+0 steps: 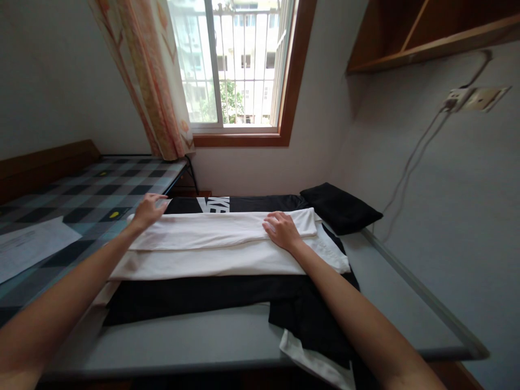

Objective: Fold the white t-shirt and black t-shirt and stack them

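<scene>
the white garment lies beneath and between the fingers, over a black garment on the tabletop. the right hand rests its fingers loosely on the cloth, grasping nothing; whether the left hand pinches the edge beside its fingers, i cannot tell. this looks like folding or smoothing; the next move likely calls for level, slack-free layers. white lettering beyond the fingers is partly covered.

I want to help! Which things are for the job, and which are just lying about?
In use:
White cloth, right hand on it, left hand by its left end
Black cloth showing around it

Probably lying about:
Paper on the checked bed
Black bundle near the wall
</scene>
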